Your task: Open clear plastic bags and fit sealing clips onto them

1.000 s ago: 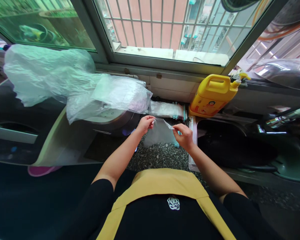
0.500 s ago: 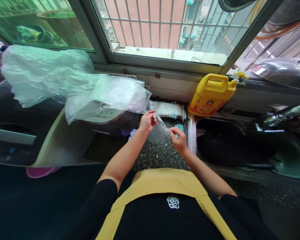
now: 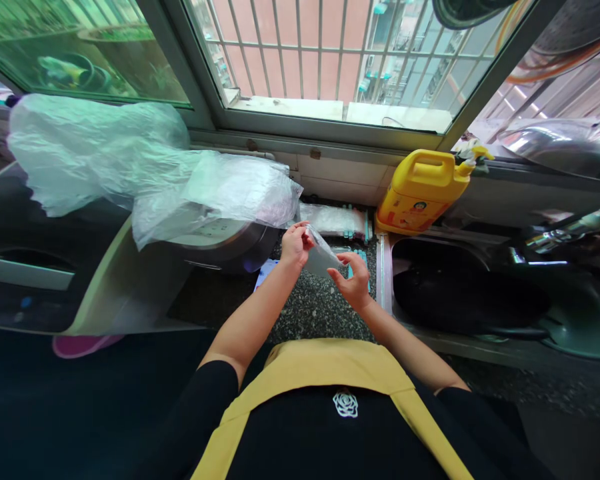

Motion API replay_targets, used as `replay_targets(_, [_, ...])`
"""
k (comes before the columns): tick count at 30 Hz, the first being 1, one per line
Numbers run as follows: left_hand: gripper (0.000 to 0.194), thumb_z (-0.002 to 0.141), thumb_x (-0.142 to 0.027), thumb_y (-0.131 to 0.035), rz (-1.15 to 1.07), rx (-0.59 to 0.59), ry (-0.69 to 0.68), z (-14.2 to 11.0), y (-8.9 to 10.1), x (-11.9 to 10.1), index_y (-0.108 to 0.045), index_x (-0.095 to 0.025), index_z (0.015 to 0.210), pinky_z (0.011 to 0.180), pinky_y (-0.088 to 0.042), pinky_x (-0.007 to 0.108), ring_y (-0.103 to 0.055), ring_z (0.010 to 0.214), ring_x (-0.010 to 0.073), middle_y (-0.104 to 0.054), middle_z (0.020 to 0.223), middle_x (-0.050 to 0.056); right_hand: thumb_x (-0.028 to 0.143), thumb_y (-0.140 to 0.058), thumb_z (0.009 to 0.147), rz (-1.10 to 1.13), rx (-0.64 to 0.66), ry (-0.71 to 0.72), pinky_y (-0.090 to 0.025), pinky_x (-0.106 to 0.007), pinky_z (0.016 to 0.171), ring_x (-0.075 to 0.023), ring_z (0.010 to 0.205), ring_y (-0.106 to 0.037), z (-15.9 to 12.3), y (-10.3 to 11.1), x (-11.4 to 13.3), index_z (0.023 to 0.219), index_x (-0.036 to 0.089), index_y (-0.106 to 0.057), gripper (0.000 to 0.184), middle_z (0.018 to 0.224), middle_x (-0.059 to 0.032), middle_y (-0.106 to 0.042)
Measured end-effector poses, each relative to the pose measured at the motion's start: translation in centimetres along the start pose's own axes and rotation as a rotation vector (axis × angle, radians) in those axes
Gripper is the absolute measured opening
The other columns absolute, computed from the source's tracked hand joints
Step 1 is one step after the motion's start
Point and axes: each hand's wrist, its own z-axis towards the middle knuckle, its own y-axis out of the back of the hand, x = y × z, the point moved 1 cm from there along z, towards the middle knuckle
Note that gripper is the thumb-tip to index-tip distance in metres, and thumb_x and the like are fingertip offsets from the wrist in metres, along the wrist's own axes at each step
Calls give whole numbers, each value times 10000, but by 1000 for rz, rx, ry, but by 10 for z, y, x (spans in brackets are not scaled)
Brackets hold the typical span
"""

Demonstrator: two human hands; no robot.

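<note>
My left hand (image 3: 296,245) pinches the upper left edge of a small clear plastic bag (image 3: 321,257) above the speckled dark countertop (image 3: 305,310). At the bag's right edge is my right hand (image 3: 354,279), its thumb spread away from the fingers. The fingertips are beside or touching the bag; I cannot tell which. Just behind both hands lies a clear packet (image 3: 333,219) with turquoise pieces at its right end. More turquoise pieces (image 3: 363,259) show past my right fingers. A blue-and-white item (image 3: 265,275) is partly hidden by my left forearm.
On the left, large crumpled plastic sheeting (image 3: 215,187) covers part of a rounded dark appliance (image 3: 230,247). A yellow pump jug (image 3: 415,193) stands at the back right, behind the sink (image 3: 385,280), which holds a dark pan (image 3: 465,300). A window (image 3: 330,130) is behind.
My right thumb has parted from the fingers, where it had been pinching the bag's right corner. The bag has tilted and looks narrower. My left hand keeps its hold.
</note>
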Motion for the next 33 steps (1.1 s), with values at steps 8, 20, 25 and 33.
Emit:
replay_targets(8, [177, 582, -47, -469, 35, -20, -29, 1, 3, -3, -541, -151, 705, 383, -280, 149, -374, 334, 41, -417, 419, -86, 267, -529, 882, -89, -25, 110, -403, -327, 709, -170, 714, -602, 10, 3, 0, 730, 215, -615, 183, 725, -16, -677])
replay_targets(20, [117, 577, -136, -507, 410, 103, -156, -9, 18, -29, -597, -138, 652, 335, -294, 167, -387, 306, 53, -523, 385, -52, 264, -542, 861, -50, 66, 137, -404, -333, 679, -174, 682, -575, 43, 33, -11, 686, 217, -580, 185, 692, -19, -653])
replay_targets(25, [152, 608, -158, -549, 494, 316, -183, -14, 22, -40, -623, -133, 739, 442, -414, 200, -503, 412, 75, -616, 519, -19, 300, -530, 867, 14, 123, 102, -410, -333, 666, -164, 654, -543, 57, 48, -5, 660, 217, -560, 224, 667, -16, -623])
replay_targets(33, [77, 691, -228, -660, 822, 476, -674, -14, 22, -49, -635, -165, 655, 563, -432, 225, -523, 593, 90, -598, 657, -2, 347, -550, 856, 109, 155, 47, -424, -321, 649, -160, 656, -549, 70, 64, -4, 659, 216, -575, 238, 670, -16, -614])
